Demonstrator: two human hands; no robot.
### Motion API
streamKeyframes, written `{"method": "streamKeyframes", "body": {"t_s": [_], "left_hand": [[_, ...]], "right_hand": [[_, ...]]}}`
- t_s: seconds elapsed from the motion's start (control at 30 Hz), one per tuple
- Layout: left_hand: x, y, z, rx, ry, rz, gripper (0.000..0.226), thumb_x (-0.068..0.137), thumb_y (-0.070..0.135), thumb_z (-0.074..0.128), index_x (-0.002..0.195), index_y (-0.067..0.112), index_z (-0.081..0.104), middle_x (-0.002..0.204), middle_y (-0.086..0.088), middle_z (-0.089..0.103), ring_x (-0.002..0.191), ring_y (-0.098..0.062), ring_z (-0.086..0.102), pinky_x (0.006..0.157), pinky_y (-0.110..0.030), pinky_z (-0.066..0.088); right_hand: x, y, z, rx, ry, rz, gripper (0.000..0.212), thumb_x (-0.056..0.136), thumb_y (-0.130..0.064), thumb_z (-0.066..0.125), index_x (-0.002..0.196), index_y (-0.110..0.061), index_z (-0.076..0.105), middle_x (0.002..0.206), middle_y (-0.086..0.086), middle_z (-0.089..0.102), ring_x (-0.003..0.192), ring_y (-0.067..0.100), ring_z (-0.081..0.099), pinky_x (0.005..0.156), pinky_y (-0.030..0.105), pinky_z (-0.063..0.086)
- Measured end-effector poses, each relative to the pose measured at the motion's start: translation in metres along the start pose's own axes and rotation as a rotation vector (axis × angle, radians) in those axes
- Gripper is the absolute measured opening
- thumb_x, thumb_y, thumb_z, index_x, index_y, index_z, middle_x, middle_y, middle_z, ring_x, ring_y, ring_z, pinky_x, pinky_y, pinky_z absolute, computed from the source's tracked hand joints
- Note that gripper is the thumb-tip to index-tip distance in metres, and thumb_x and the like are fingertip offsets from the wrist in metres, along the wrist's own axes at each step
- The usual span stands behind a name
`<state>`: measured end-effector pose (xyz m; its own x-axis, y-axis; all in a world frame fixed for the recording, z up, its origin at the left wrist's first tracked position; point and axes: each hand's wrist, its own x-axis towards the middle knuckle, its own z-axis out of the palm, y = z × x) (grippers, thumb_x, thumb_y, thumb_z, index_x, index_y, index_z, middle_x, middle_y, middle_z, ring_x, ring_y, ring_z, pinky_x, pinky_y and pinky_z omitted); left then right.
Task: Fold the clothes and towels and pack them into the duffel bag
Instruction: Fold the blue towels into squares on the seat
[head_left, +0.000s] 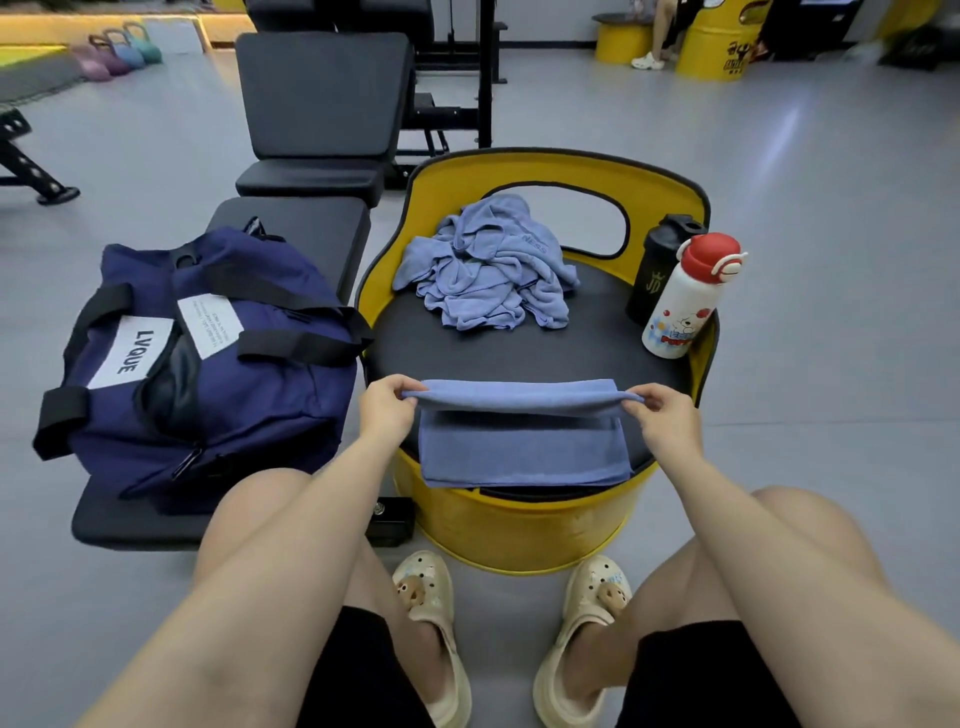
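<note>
A blue towel (524, 452) lies partly folded on the near edge of the black seat of a yellow drum chair (519, 525). My left hand (387, 410) pinches the left end of its raised fold, and my right hand (665, 415) pinches the right end. A crumpled heap of blue cloth (493, 270) sits further back on the same seat. The navy duffel bag (208, 364) rests on a black bench pad to the left, its top zip open.
A white bottle with a red cap (685, 296) and a black shaker bottle (657, 265) stand at the seat's right edge. A black weight bench (322, 104) stands behind the bag. My knees and sandalled feet are below, on grey floor.
</note>
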<state>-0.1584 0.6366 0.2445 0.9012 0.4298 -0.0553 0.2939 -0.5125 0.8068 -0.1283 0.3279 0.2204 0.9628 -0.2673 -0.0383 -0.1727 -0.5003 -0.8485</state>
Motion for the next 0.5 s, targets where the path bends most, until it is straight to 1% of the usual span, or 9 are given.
{"method": "streamKeyframes", "body": {"t_s": [0.03, 0.07, 0.13, 0.2, 0.23, 0.33, 0.4, 0.43, 0.5], "left_hand": [[-0.003, -0.004, 0.000, 0.001, 0.001, -0.005, 0.027, 0.090, -0.007, 0.048, 0.102, 0.003, 0.070, 0.110, -0.015, 0.066, 0.098, -0.026, 0.058, 0.072, -0.017, 0.037], [-0.006, -0.007, 0.000, 0.004, -0.004, -0.010, 0.027, 0.090, -0.007, 0.047, 0.101, 0.004, 0.070, 0.109, -0.014, 0.066, 0.098, -0.027, 0.058, 0.072, -0.019, 0.037], [-0.011, -0.014, 0.002, 0.019, -0.031, -0.016, 0.028, 0.091, -0.007, 0.046, 0.099, 0.004, 0.070, 0.105, -0.015, 0.066, 0.087, -0.022, 0.054, 0.069, -0.021, 0.037], [-0.015, -0.022, 0.004, 0.033, -0.068, -0.017, 0.027, 0.091, -0.007, 0.046, 0.095, 0.005, 0.069, 0.103, -0.015, 0.066, 0.083, -0.018, 0.051, 0.064, -0.021, 0.036], [-0.017, -0.027, 0.005, 0.036, -0.082, -0.018, 0.027, 0.090, -0.008, 0.046, 0.093, 0.006, 0.069, 0.103, -0.015, 0.066, 0.084, -0.018, 0.051, 0.063, -0.021, 0.037], [-0.020, -0.043, 0.007, 0.031, -0.127, -0.037, 0.028, 0.088, -0.010, 0.048, 0.085, 0.011, 0.067, 0.105, -0.014, 0.066, 0.095, -0.027, 0.059, 0.074, -0.024, 0.040], [-0.023, -0.053, 0.009, 0.067, -0.162, -0.060, 0.027, 0.088, -0.009, 0.050, 0.084, 0.011, 0.067, 0.107, -0.014, 0.066, 0.103, -0.029, 0.059, 0.079, -0.025, 0.041], [-0.025, -0.055, 0.011, 0.087, -0.178, -0.073, 0.026, 0.088, -0.009, 0.050, 0.086, 0.009, 0.069, 0.108, -0.013, 0.065, 0.104, -0.028, 0.058, 0.081, -0.024, 0.041], [-0.027, -0.059, 0.015, 0.120, -0.216, -0.079, 0.025, 0.088, -0.008, 0.050, 0.091, 0.006, 0.070, 0.109, -0.011, 0.065, 0.106, -0.026, 0.057, 0.082, -0.023, 0.040]], "right_hand": [[-0.004, 0.001, 0.000, 0.000, -0.005, -0.006, 0.008, 0.091, -0.012, 0.062, 0.094, -0.013, 0.070, 0.096, 0.007, 0.068, 0.092, 0.024, 0.061, 0.077, 0.031, 0.047], [-0.008, 0.002, -0.001, -0.005, -0.011, -0.005, 0.008, 0.091, -0.011, 0.062, 0.093, -0.013, 0.069, 0.094, 0.006, 0.068, 0.091, 0.024, 0.061, 0.076, 0.030, 0.045], [-0.015, 0.006, 0.000, 0.002, -0.022, -0.008, 0.008, 0.091, -0.011, 0.062, 0.092, -0.012, 0.069, 0.091, 0.005, 0.068, 0.089, 0.024, 0.061, 0.072, 0.028, 0.043], [-0.023, 0.012, -0.001, -0.013, -0.036, -0.012, 0.008, 0.091, -0.011, 0.061, 0.092, -0.011, 0.070, 0.089, 0.005, 0.067, 0.086, 0.024, 0.060, 0.065, 0.027, 0.042], [-0.027, 0.015, -0.001, -0.030, -0.045, -0.015, 0.008, 0.091, -0.010, 0.061, 0.093, -0.011, 0.070, 0.088, 0.005, 0.067, 0.085, 0.023, 0.060, 0.062, 0.026, 0.041], [-0.039, 0.028, -0.002, -0.106, -0.094, -0.023, 0.008, 0.090, -0.009, 0.062, 0.092, -0.011, 0.069, 0.087, 0.006, 0.066, 0.083, 0.022, 0.058, 0.060, 0.020, 0.040], [-0.044, 0.034, -0.002, -0.151, -0.130, -0.016, 0.008, 0.089, -0.008, 0.062, 0.091, -0.012, 0.068, 0.087, 0.005, 0.065, 0.086, 0.021, 0.058, 0.059, 0.017, 0.038], [-0.045, 0.036, 0.000, -0.174, -0.152, -0.008, 0.009, 0.089, -0.006, 0.062, 0.091, -0.012, 0.068, 0.088, 0.005, 0.065, 0.087, 0.021, 0.057, 0.059, 0.016, 0.038], [-0.047, 0.039, 0.004, -0.231, -0.204, -0.006, 0.017, 0.088, -0.001, 0.057, 0.095, -0.010, 0.069, 0.094, 0.004, 0.066, 0.088, 0.018, 0.056, 0.063, 0.021, 0.039]]}}
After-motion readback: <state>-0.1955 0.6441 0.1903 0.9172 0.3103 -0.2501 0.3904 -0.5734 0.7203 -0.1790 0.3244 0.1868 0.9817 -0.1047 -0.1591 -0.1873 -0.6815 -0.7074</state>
